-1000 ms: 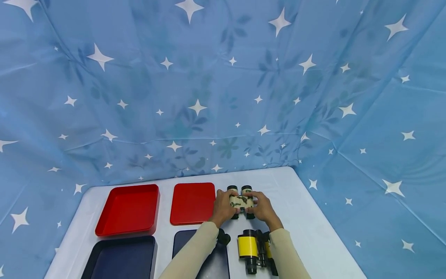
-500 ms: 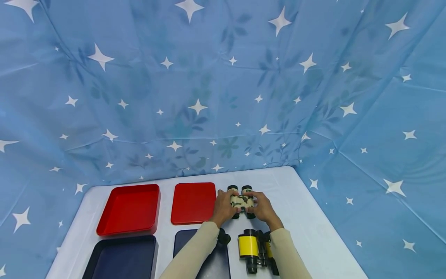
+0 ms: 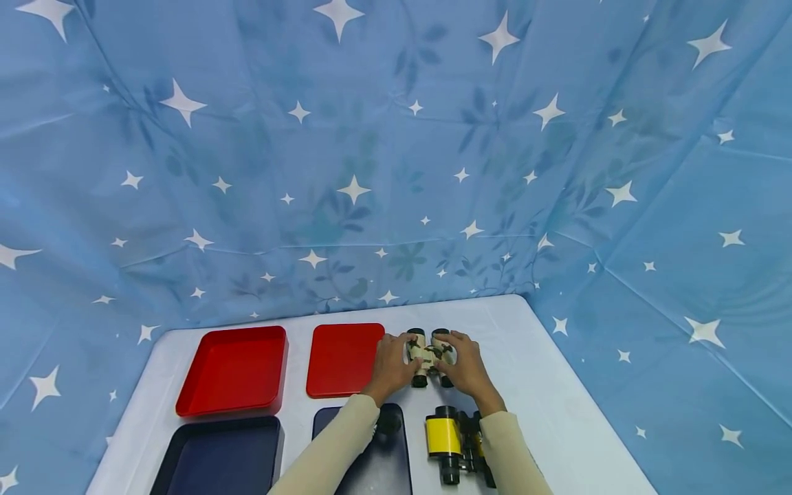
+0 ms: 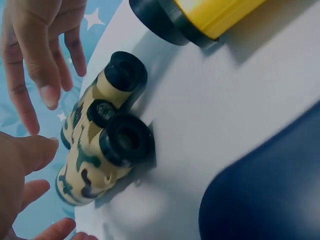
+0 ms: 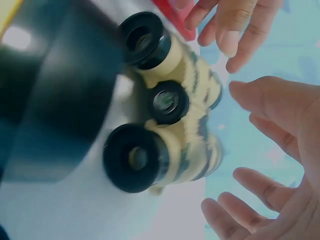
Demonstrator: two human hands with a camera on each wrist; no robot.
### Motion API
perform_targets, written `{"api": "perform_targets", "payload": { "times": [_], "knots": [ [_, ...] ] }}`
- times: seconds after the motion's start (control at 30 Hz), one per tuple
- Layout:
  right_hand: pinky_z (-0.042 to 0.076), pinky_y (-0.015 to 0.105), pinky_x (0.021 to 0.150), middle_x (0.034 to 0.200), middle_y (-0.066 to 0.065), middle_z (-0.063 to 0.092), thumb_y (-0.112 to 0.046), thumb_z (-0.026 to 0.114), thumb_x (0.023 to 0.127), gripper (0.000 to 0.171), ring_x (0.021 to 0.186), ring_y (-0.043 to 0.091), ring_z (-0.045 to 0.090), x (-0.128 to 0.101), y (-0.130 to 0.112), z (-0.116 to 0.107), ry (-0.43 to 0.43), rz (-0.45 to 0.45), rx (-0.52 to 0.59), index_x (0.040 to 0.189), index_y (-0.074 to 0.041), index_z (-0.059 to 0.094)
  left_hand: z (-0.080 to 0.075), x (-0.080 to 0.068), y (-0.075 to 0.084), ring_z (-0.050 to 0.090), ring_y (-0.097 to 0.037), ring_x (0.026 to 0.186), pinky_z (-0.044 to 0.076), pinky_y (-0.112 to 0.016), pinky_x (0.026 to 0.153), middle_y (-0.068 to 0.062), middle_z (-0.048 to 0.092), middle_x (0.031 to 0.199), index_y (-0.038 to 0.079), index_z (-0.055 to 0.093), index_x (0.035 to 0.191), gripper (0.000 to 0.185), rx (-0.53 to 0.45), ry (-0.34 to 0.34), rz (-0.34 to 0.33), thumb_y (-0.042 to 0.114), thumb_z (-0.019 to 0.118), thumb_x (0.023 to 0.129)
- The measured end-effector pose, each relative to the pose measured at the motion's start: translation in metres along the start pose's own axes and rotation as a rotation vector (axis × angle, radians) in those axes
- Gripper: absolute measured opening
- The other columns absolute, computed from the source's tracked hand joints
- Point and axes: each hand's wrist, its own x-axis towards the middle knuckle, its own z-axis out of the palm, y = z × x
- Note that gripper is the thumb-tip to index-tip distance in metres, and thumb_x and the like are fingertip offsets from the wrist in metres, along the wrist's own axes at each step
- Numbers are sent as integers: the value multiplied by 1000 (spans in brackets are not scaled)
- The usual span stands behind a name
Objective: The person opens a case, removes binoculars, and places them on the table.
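A pair of camouflage binoculars (image 3: 427, 357) stands on the white table, with its black eyepieces toward me. My left hand (image 3: 390, 366) is just to its left, fingers extended and apart from it. On the other side is my right hand (image 3: 465, 364), its fingers spread and likewise off the barrels. The left wrist view has the binoculars (image 4: 86, 162) with a gap between them and both hands. Seen from the right wrist, the thumb and fingers of the right hand (image 5: 280, 150) surround only air beside the binoculars (image 5: 192, 120).
Yellow-and-black binoculars (image 3: 442, 434) lie nearer me, partly under the right sleeve. At left are a deep red tray (image 3: 235, 371) and a navy tray (image 3: 216, 460). A flat red piece (image 3: 346, 361) and another navy tray (image 3: 390, 471) lie closer to the middle, the latter partly behind the left sleeve.
Both hands held the camouflage binoculars by the sides before; now they have let go, and their fingers have opened and drawn slightly back. The binoculars stay in about the same spot.
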Motion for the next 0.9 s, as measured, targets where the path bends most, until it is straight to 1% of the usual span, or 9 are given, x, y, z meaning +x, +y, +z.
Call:
{"api": "perform_targets", "payload": {
  "times": [0.13, 0.2, 0.27, 0.4, 0.47, 0.6, 0.73, 0.9],
  "knots": [
    [47, 71, 107, 160, 32, 45, -9, 82, 92, 56, 143, 57, 42, 0, -9, -2, -7, -20, 12, 145, -13, 65, -10, -4, -5, 50, -29, 109, 48, -43, 85, -18, 62, 125, 9, 65, 142, 51, 55, 49, 48, 22, 80, 95],
    [46, 71, 108, 163, 30, 42, -10, 82, 92, 57, 145, 56, 40, 0, -14, -2, -9, -29, 21, 146, -15, 64, -15, -6, -8, 49, -32, 113, 47, -46, 89, -20, 62, 129, 8, 66, 142, 50, 77, 65, 68, 21, 79, 95],
    [43, 72, 111, 165, 29, 40, -12, 83, 93, 59, 148, 55, 36, 0, -18, -1, -10, -39, 23, 148, -16, 63, -20, -8, -12, 49, -35, 119, 47, -48, 95, -21, 61, 135, 9, 65, 143, 51, 115, 67, 79, 23, 78, 96],
    [36, 76, 116, 168, 28, 37, -17, 83, 93, 63, 154, 57, 28, -2, -27, 4, -22, -64, 17, 152, -17, 60, -30, -14, -18, 44, -41, 136, 47, -56, 105, -24, 52, 152, 10, 62, 148, 55, 163, 39, 109, 26, 77, 97],
    [32, 77, 118, 169, 28, 34, -20, 82, 94, 65, 156, 58, 25, -4, -32, 8, -40, -77, 13, 154, -17, 57, -37, -18, -20, 40, -44, 145, 46, -61, 111, -24, 45, 161, 11, 59, 151, 58, 193, 11, 117, 28, 76, 98],
    [26, 81, 119, 168, 29, 34, -25, 81, 96, 66, 156, 60, 23, -8, -42, 19, -57, -114, -10, 156, -16, 55, -48, -25, -23, 28, -48, 157, 37, -70, 119, -22, 32, 172, 14, 53, 157, 67, 259, -46, 109, 35, 75, 97],
    [20, 82, 119, 168, 28, 36, -33, 79, 96, 69, 156, 60, 24, -14, -50, 31, -58, -134, -72, 158, -18, 53, -58, -35, -25, 20, -50, 162, 29, -70, 125, -21, 26, 175, 13, 48, 161, 74, 324, -64, 115, 40, 75, 97],
    [17, 83, 120, 169, 27, 35, -45, 76, 97, 76, 158, 59, 22, -23, -60, 39, -75, -138, -128, 162, -19, 47, -69, -45, -27, 16, -51, 163, 23, -67, 129, -20, 24, 176, 12, 46, 162, 80, 397, -43, 132, 39, 78, 94]
  ]
}}
